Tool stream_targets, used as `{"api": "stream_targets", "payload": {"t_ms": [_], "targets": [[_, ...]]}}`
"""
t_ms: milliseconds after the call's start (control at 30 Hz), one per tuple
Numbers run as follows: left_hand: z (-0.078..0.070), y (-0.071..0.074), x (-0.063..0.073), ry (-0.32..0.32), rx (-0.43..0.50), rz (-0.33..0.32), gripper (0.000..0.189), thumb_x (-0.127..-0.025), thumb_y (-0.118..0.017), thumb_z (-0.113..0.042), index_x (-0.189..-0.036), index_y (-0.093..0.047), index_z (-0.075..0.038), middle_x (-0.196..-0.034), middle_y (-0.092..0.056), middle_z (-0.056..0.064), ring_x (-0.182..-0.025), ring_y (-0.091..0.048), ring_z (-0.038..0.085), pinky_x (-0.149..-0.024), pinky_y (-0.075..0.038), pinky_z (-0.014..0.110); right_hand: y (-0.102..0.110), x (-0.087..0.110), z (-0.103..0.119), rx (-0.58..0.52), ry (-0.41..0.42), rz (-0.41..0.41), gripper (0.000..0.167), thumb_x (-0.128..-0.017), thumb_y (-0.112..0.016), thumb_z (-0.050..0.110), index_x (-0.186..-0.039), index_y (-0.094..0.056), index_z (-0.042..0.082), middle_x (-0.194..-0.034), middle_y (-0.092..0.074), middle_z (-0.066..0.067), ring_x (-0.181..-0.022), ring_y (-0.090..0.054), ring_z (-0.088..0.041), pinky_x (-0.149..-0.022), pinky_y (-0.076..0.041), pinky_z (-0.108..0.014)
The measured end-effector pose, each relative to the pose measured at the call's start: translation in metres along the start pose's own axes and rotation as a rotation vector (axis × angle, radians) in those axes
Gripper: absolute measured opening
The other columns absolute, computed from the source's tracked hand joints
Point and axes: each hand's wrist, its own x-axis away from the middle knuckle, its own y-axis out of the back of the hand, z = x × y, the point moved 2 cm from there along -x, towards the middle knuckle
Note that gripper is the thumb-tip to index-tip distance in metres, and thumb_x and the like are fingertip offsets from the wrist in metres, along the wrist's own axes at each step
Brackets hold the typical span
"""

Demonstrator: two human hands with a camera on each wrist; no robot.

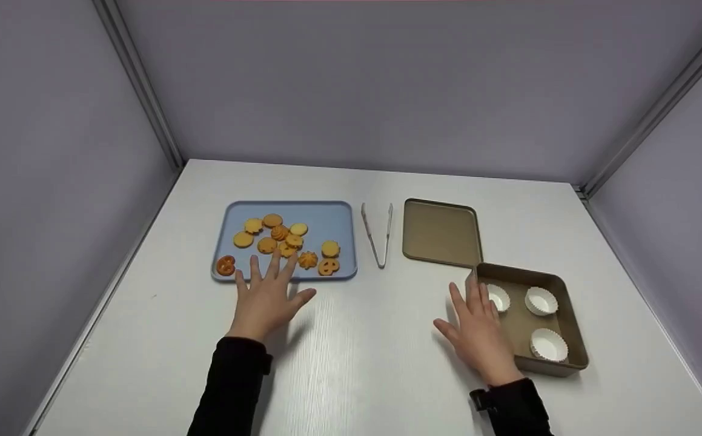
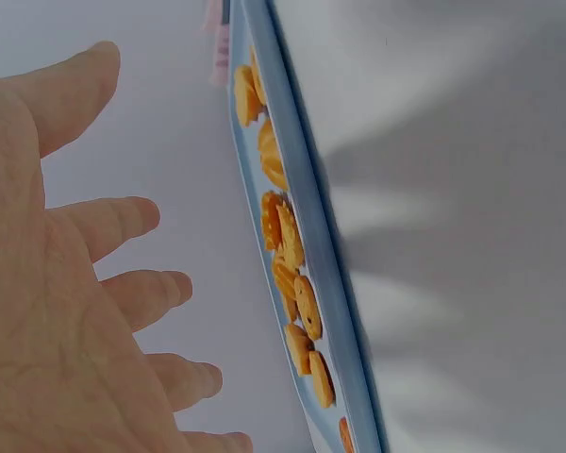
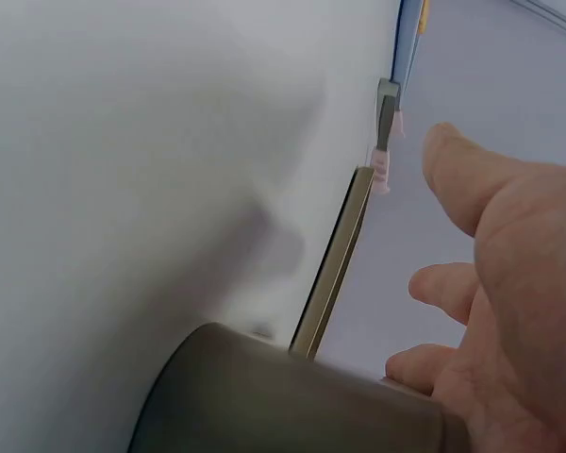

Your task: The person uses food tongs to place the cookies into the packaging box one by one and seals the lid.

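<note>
My left hand (image 1: 266, 306) is held with fingers spread over the front edge of a blue tray (image 1: 335, 224), holding nothing. On that tray lie several cookies (image 1: 243, 240), some overlapping, with a brown pretzel (image 1: 225, 266) at its front left corner. In the left wrist view the palm (image 2: 57, 311) hangs above the tabletop beside the tray's rim. Fingers extended, my right hand (image 1: 481, 342) reaches over the left wall of a square bronze tin (image 1: 517, 330) and covers part of it. White paper baking cups (image 1: 541, 301) stand in the tin.
Metal tongs (image 1: 381, 263) lie spread apart between the tray and a flat bronze lid (image 1: 441, 233). The lid's front right corner meets the tin's back left corner. Grey panels (image 1: 363, 85) enclose the white table (image 1: 351, 363) at the back and both sides.
</note>
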Motion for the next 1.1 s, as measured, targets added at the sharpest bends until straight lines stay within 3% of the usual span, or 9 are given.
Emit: {"api": "stream_targets", "payload": {"t_ms": [100, 533, 633, 767, 867, 967, 1100], "targets": [[-0.008, 0.006, 0.005, 0.001, 0.015, 0.016, 0.086, -0.097, -0.054, -0.066, -0.164, -0.027, -0.021, -0.17, -0.015, 0.016, -0.151, -0.003, 0.056, -0.117, -0.001, 0.077, 0.007, 0.004, 0.008, -0.017, 0.009, 0.007, 0.078, -0.099, -0.065, 0.042, -0.16, -0.033, 0.005, -0.166, -0.011, -0.031, -0.153, -0.011, -0.051, -0.122, -0.016, -0.066], [-0.028, -0.002, 0.006, -0.053, 0.047, 0.037, 0.084, -0.097, -0.054, -0.066, -0.164, -0.027, -0.023, -0.17, -0.016, 0.011, -0.154, -0.002, 0.05, -0.121, -0.003, 0.073, 0.001, 0.011, 0.034, -0.123, 0.048, -0.031, 0.076, -0.099, -0.068, 0.034, -0.159, -0.034, 0.004, -0.166, -0.01, -0.032, -0.152, -0.016, -0.051, -0.119, -0.027, -0.066], [-0.037, -0.007, 0.006, -0.093, 0.079, 0.037, 0.083, -0.097, -0.055, -0.065, -0.164, -0.027, -0.023, -0.17, -0.019, 0.011, -0.154, -0.005, 0.049, -0.121, -0.005, 0.072, 0.0, 0.013, 0.041, -0.162, 0.042, -0.025, 0.075, -0.099, -0.068, 0.032, -0.16, -0.033, 0.005, -0.166, -0.01, -0.031, -0.149, -0.021, -0.053, -0.113, -0.035, -0.067], [-0.053, -0.016, 0.008, -0.152, 0.141, 0.045, 0.08, -0.099, -0.055, -0.061, -0.163, -0.03, -0.02, -0.168, -0.025, 0.012, -0.154, -0.011, 0.047, -0.122, -0.011, 0.07, 0.0, 0.017, 0.051, -0.217, 0.046, -0.04, 0.073, -0.1, -0.068, 0.03, -0.16, -0.034, 0.005, -0.165, -0.015, -0.032, -0.139, -0.04, -0.054, -0.099, -0.049, -0.065], [-0.067, -0.025, 0.009, -0.195, 0.184, 0.058, 0.077, -0.1, -0.055, -0.059, -0.162, -0.033, -0.017, -0.166, -0.031, 0.013, -0.153, -0.018, 0.047, -0.122, -0.016, 0.068, 0.0, 0.02, 0.059, -0.256, 0.069, -0.052, 0.07, -0.101, -0.067, 0.027, -0.159, -0.035, 0.004, -0.162, -0.022, -0.034, -0.129, -0.052, -0.054, -0.092, -0.053, -0.063], [-0.082, -0.034, 0.009, -0.23, 0.227, 0.074, 0.075, -0.101, -0.054, -0.057, -0.16, -0.037, -0.015, -0.162, -0.038, 0.014, -0.151, -0.025, 0.047, -0.122, -0.023, 0.065, 0.002, 0.024, 0.069, -0.284, 0.093, -0.046, 0.068, -0.102, -0.064, 0.026, -0.158, -0.036, 0.002, -0.159, -0.028, -0.035, -0.126, -0.054, -0.052, -0.093, -0.053, -0.062], [-0.1, -0.047, 0.011, -0.255, 0.309, 0.1, 0.07, -0.103, -0.055, -0.052, -0.158, -0.041, -0.01, -0.158, -0.046, 0.012, -0.148, -0.036, 0.043, -0.119, -0.033, 0.06, 0.007, 0.027, 0.083, -0.326, 0.126, -0.016, 0.061, -0.104, -0.059, 0.018, -0.157, -0.037, 0.0, -0.156, -0.035, -0.036, -0.135, -0.048, -0.049, -0.103, -0.048, -0.059]]}}
